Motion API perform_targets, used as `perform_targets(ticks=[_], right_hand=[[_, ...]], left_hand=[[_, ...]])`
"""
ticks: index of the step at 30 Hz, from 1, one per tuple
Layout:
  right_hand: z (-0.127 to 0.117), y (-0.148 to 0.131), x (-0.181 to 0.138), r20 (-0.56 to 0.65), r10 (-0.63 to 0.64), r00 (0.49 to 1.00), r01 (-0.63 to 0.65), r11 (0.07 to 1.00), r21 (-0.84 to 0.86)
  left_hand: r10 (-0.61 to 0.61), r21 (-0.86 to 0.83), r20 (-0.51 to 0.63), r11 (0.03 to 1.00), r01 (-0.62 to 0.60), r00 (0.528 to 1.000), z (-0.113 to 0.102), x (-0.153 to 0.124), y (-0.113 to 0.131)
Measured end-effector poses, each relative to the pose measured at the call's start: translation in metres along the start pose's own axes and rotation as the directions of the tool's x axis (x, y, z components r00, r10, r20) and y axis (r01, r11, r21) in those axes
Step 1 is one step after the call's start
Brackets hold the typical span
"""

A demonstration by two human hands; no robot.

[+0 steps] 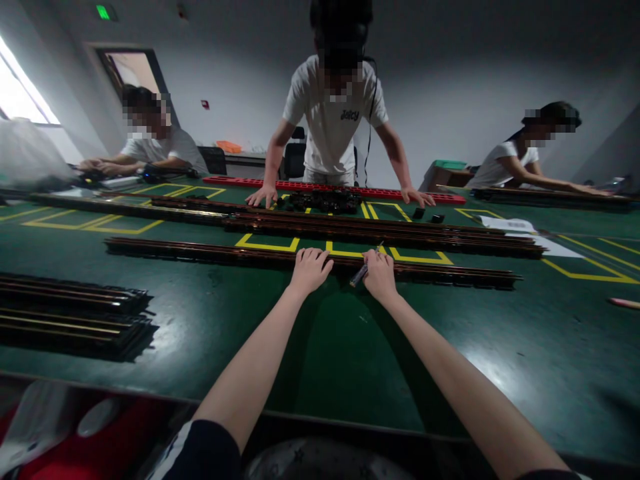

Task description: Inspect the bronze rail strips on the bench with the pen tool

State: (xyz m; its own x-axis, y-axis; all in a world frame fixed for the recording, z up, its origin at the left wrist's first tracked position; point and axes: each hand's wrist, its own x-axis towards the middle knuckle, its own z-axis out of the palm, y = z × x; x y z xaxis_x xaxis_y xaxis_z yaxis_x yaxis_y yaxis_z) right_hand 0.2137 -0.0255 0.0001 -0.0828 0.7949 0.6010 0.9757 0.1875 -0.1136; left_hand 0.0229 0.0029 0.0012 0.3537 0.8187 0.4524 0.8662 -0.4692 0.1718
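Observation:
A long, dark, grooved rail (220, 253) with copper-coloured lines lies crosswise on the green table before me. My left hand (310, 270) rests on top of the rail, fingers laid over it and the thumb apart. A short distance to the right, my right hand (381, 275) is closed around a small screwdriver-like tool (359, 275). Its greyish handle sticks out at the near left and a thin shaft shows beyond the fingers. That hand is also over the rail, but its contact with it is partly hidden.
Behind lies a bundle of similar rails (400, 230); more rail stacks (75, 327) are at the left. Across the table, a person (330, 120) leans with both hands down beside black parts (325, 200) and a long red strip (425, 195). Two other people sit farther off. Papers (555, 247) and a pencil-like stick (624, 303) lie right.

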Motion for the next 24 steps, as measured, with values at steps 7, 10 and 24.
perform_targets(ticks=[7,10,24], right_hand=[[0.000,-0.001,0.001,0.066,-0.067,0.996,0.064,0.997,0.037],[0.003,-0.001,0.002,0.075,-0.025,0.997,0.025,1.000,-0.002],[-0.004,-0.005,0.000,0.017,-0.029,0.999,0.030,0.997,-0.065]], left_hand=[[0.005,0.007,-0.006,1.000,-0.005,1.000,0.004,0.001,-0.002],[0.013,0.010,-0.017,1.000,-0.013,1.000,0.006,0.002,-0.003],[0.011,0.008,-0.043,1.000,-0.010,0.999,0.004,0.001,0.000]])
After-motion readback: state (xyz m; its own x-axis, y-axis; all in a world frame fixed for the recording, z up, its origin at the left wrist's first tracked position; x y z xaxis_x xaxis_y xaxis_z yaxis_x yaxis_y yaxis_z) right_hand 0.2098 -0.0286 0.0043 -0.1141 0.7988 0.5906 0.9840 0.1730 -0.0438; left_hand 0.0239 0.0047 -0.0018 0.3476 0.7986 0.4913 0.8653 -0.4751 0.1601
